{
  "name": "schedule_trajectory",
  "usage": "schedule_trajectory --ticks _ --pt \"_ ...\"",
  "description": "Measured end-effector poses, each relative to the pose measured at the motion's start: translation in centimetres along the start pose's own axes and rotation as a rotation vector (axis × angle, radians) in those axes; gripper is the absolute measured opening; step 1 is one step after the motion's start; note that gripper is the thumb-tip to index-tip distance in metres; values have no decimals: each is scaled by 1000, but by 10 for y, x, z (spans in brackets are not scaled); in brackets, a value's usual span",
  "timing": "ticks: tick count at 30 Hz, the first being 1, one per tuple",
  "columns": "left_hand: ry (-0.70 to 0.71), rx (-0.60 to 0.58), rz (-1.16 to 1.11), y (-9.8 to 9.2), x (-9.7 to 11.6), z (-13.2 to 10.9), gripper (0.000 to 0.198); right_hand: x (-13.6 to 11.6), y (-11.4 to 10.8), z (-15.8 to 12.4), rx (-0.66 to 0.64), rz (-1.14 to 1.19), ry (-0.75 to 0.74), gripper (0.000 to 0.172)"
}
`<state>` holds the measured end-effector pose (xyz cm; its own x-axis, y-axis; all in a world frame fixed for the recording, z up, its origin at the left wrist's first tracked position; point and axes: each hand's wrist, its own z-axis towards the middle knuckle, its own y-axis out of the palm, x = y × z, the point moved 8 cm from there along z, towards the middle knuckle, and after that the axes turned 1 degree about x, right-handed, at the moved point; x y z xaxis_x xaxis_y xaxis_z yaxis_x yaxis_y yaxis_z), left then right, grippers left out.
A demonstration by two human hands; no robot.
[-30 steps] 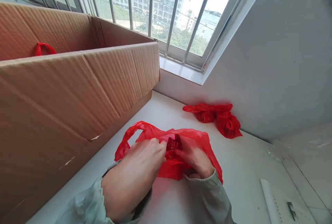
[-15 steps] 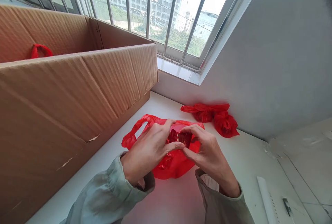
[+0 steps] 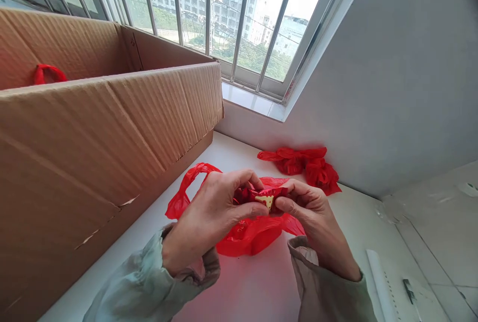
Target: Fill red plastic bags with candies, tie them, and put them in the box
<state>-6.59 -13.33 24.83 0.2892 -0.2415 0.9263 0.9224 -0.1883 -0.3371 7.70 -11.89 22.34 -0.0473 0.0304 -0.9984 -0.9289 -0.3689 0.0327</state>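
A small shiny red packet with a gold patch [image 3: 266, 199] is pinched between my two hands. My left hand [image 3: 214, 210] curls its thumb and fingers round the packet's left side. At the right end, my right hand [image 3: 308, 210] grips it between thumb and fingertips. Beneath both hands a thin red plastic bag [image 3: 244, 243] lies spread on the white table [image 3: 239, 294], one handle loop reaching out to the left. Printed red items show through the bag, partly covered by my hands.
A large open cardboard box [image 3: 112, 138] fills the left side, a red bag handle [image 3: 50, 72] showing inside. Knotted red bags [image 3: 321, 175] lie by the wall. A white strip [image 3: 381, 282] and a small dark tool [image 3: 409, 290] are at the right. A barred window is behind.
The red packet has come up and turned so its gold patch shows. Both hands now pinch its ends, and my right hand has shifted slightly right. The view has moved a little.
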Motion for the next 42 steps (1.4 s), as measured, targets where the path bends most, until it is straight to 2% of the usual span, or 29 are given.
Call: schedule_trajectory --ticks 5,9,13,18,22,25,29,34,37,39,42 --pt "35 -6 9 -3 6 -3 5 -3 -6 -3 47 -58 -46 7" --pt "-1 11 28 -9 5 -3 15 -5 -7 -3 52 -93 -69 6" --pt "-31 56 134 -15 4 -3 19 -2 -2 -3 39 -71 -26 8" --pt "14 23 207 -11 7 -6 18 -4 10 -3 -41 -98 -40 15" --pt "48 57 242 -11 12 -8 22 -8 8 -4 -17 -164 -75 7" --pt "61 68 268 -11 14 -9 24 -7 7 -4 -8 -161 -65 10" --pt "65 23 287 -10 12 -7 19 -3 10 -1 -1 -128 -24 10" --pt "74 31 318 -9 10 -6 26 -6 12 -2 15 -139 -40 10" --pt "64 32 318 -9 8 -5 28 -2 13 -1 -11 -111 3 13" --pt "58 13 309 -8 7 -4 24 0 13 0 -13 -109 20 13" --pt "62 -32 284 -6 6 -4 12 -4 11 0 25 -148 -30 9"
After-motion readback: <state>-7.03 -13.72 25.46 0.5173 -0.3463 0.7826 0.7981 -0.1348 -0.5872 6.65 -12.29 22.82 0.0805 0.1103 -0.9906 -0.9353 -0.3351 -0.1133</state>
